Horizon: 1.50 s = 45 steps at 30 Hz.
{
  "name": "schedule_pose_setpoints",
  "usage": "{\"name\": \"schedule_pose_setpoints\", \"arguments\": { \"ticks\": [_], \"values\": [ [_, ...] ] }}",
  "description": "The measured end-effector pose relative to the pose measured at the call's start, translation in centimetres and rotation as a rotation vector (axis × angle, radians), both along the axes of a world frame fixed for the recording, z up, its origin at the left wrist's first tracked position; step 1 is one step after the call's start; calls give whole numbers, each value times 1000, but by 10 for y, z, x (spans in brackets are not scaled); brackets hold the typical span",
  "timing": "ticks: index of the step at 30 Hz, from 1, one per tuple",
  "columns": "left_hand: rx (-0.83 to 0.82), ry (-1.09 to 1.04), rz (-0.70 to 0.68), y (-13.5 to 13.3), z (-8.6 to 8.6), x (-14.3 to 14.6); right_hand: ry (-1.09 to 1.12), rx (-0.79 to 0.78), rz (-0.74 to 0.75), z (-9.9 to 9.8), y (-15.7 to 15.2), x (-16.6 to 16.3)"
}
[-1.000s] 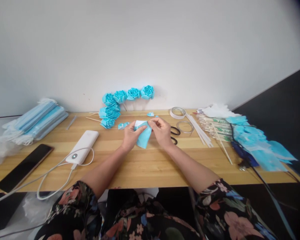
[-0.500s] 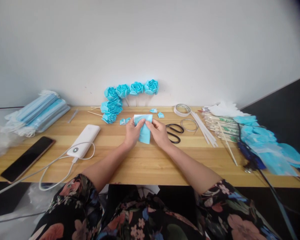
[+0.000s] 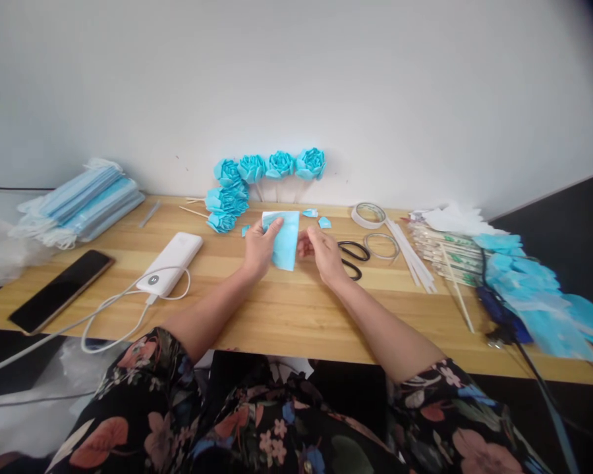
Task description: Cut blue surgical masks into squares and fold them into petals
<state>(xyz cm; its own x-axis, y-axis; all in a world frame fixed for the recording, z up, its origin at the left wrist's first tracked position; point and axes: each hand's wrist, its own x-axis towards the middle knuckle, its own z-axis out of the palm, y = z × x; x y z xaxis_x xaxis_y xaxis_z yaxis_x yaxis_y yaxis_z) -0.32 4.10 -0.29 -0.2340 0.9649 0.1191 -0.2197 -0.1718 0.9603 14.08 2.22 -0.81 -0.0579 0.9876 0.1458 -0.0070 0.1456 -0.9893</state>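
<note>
A left hand (image 3: 261,249) pinches a blue sheet (image 3: 287,243) over the middle of a wooden surface (image 3: 286,316).

The left grip has thumb and fingers closed on the sheet's left side; the right hand (image 3: 326,255) is curled just beside its right edge, and whether that grip pinches anything cannot be told. The surface runs along a pale wall (image 3: 296,85), with a dark panel (image 3: 568,217) at far right. Blue flowers (image 3: 281,164) on sticks stand at the far edge, some leaning on the wall. On the left are a pile of masks (image 3: 86,204), a phone (image 3: 62,289) and a white power bank (image 3: 172,263); on the right, black scissor handles (image 3: 354,259), a tape roll (image 3: 360,218), white strips (image 3: 412,257) and blue fabric (image 3: 524,276).
</note>
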Motion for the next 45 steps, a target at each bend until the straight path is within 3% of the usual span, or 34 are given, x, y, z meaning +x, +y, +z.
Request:
{"name": "schedule_pose_setpoints", "arguments": {
  "ticks": [3,6,11,14,18,22,27,31,35,38,41,45],
  "values": [
    [53,32,-12,-3,2,2,-167,70,76,2,-5,-3],
    [76,48,-14,-4,3,3,-282,149,21,3,-9,-7],
    [31,-42,58,6,0,-3,-104,66,-5,-2,-6,-5],
    [31,-64,87,10,-2,-6,-37,18,52,-2,-5,-4],
    [30,-30,82,9,-2,-5,-266,14,195,4,-12,-7],
    [42,-64,111,12,-1,-8,-340,6,260,5,-18,-12],
    [42,-192,198,26,5,-20,-627,200,337,15,-16,-5],
    [25,-260,227,32,6,-23,-873,332,190,45,-10,24],
    [-1,-262,170,32,0,-22,-1346,249,-1,66,-13,64],
    [-13,-259,134,31,-3,-21,-1654,117,33,61,-25,80],
    [-27,-282,123,30,-4,-21,-1682,137,105,45,-36,82],
    [-48,-330,108,29,-3,-21,-1627,179,68,31,-35,81]
  ]
}}
